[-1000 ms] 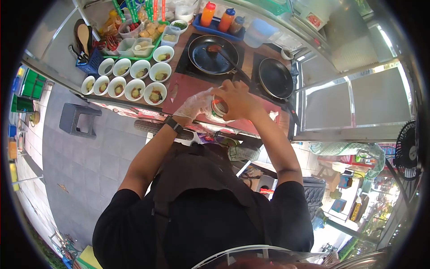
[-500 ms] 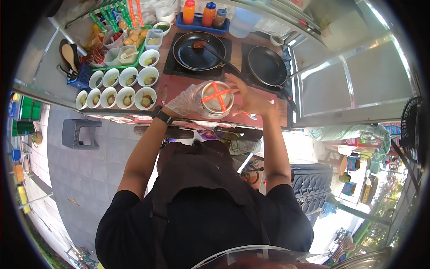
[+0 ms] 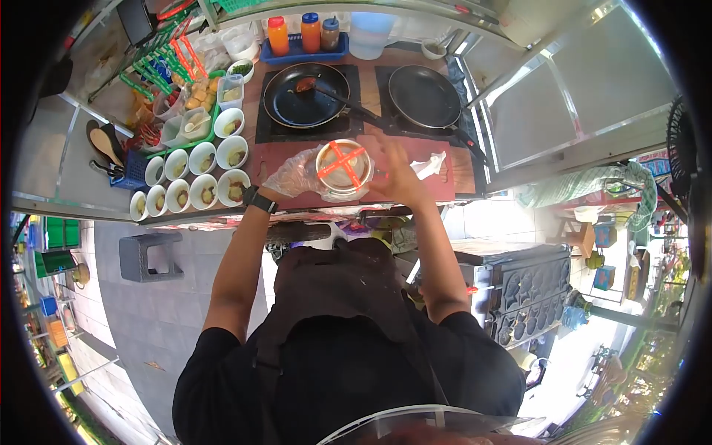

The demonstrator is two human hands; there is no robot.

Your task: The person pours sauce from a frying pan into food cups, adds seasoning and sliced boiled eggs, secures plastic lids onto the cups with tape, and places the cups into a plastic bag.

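Note:
My left hand [image 3: 295,175], in a clear plastic glove, is wrapped round a round lidded tub [image 3: 343,167] with a red-orange tape cross on its lid. Beside the tub's right side, my right hand [image 3: 397,175] is bare, its fingers spread and apart. Both hands are over the red cutting board [image 3: 297,152]. A white crumpled tissue [image 3: 428,165] lies on the board to the right of my right hand.
Behind the board are a pan [image 3: 297,104] holding a dark spatula and a second pan [image 3: 424,96]. Several white bowls [image 3: 178,194] stand at the left, and a blue tray [image 3: 304,56] with sauce bottles at the back.
The tub's taped lid has come into view, and the tub now faces up in my left hand. My right hand has moved off the tub and opened. The camera view has shifted.

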